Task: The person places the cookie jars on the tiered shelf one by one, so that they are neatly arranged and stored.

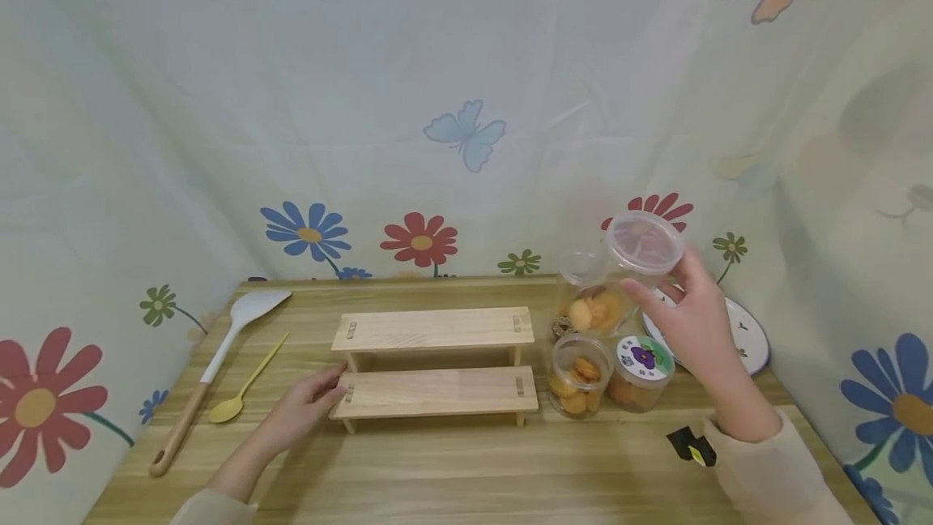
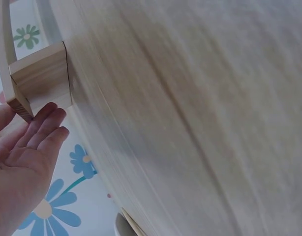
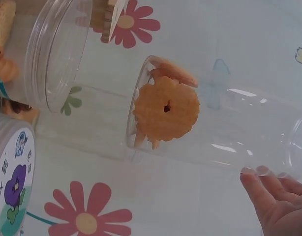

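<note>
My right hand (image 1: 692, 322) grips a tall clear cookie jar (image 3: 225, 123) near its lid, tilted and raised above the other jars. Round cookies (image 3: 166, 108) sit at its bottom. Behind it in the head view stands another clear jar (image 1: 581, 267). In front are a clear-lidded cookie jar (image 1: 581, 375) and a jar with a flower-labelled lid (image 1: 641, 371). My left hand (image 1: 306, 407) is at the left end of a two-step wooden shelf (image 1: 437, 393); in the left wrist view, thumb and fingers lie on either side of the board's corner (image 2: 20, 101).
On the left lie a white spatula with a wooden handle (image 1: 219, 359) and a yellow spoon (image 1: 229, 409). A white plate (image 1: 751, 339) with a dark rim lies behind my right hand. A small black piece (image 1: 681, 442) is near the right sleeve. Floral cloth surrounds the wooden table (image 1: 437, 476).
</note>
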Demonstrator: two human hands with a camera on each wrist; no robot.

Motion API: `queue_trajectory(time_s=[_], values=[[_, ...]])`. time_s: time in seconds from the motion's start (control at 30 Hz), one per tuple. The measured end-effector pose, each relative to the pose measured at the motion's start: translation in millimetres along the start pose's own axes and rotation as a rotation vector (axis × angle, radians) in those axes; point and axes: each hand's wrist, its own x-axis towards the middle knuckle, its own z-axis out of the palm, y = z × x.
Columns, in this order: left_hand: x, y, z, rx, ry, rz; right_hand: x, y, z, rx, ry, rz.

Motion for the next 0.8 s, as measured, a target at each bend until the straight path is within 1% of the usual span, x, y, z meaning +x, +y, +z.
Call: queue_trajectory(time_s=[0.1,0.2,0.23,0.3,0.37,0.47,0.53,0.67,0.8], values=[[0.5,-0.2,0.2,-0.012,0.0,-0.001,0.5,-3,8,0.018,-0.019,-0.004],[0.0,-0.1,0.0,-0.029,-0.001,-0.007,3.6,-9,16,0.06,-0.042,-0.015],[-0.2,0.0,-0.2,-0.033,-0.003,-0.006,4.8,-12,19,0.078,-0.05,-0.022],[-0.4,0.6,-0.3,-0.041,-0.005,-0.006,6.6,-25,23,0.104,-0.075,-0.016],[-0.8,1.9,-0.3,-0.045,-0.008,-0.003,9.4,-27,30,0.116,-0.091,-0.011],[-1.3,3.5,-0.2,-0.058,-0.011,-0.005,13.9,-28,39,0.148,-0.115,0.005],[-1.6,5.0,-0.1,-0.063,-0.012,-0.004,17.8,-20,46,0.186,-0.118,-0.007],[-1.0,6.2,0.0,-0.062,-0.013,-0.006,22.1,-21,60,0.259,-0.136,-0.027],[-1.4,6.0,-0.4,-0.044,-0.017,-0.008,24.0,-26,76,0.299,-0.165,-0.015]])
